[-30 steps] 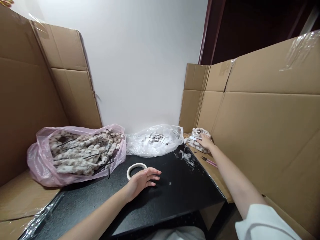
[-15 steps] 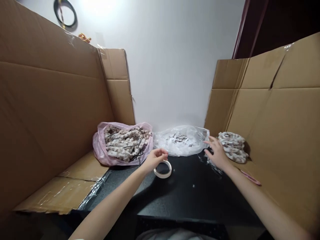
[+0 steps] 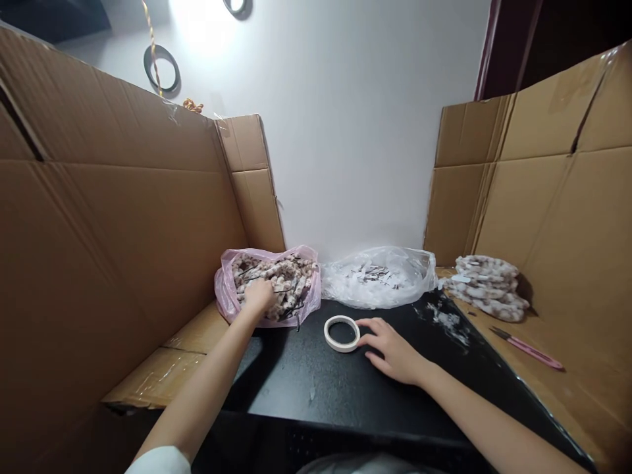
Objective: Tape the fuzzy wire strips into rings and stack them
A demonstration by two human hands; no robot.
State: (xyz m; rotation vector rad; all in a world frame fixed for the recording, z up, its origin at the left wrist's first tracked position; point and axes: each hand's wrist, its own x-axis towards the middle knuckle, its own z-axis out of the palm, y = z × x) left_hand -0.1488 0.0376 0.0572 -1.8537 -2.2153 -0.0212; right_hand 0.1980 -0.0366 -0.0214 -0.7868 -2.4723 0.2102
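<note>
My left hand (image 3: 260, 296) reaches into a pink plastic bag (image 3: 226, 289) filled with fluffy white-and-brown bundles (image 3: 291, 296) with dark thin strips. It rests on the bundles with its fingers turned down and mostly hidden, so I cannot tell whether they grip anything. A roll of white tape (image 3: 342, 349) lies flat on the black table. At the roll's right edge, my right hand (image 3: 392, 351) is open, palm down, fingers spread; two fingertips come up to the tape, and whether they touch it is unclear.
A clear plastic bag (image 3: 340, 284) holding small white and dark scraps sits at the back. To the right are a stack of fluffy bundles (image 3: 494, 286), a pink-handled cutter-like tool (image 3: 536, 353) and white fluff (image 3: 449, 320). Cardboard walls (image 3: 148, 224) stand on both sides.
My left hand has moved from above the tape roll leftward into the pink bag. My right hand has come from beside the clear bag to the roll. The view has shifted left.
</note>
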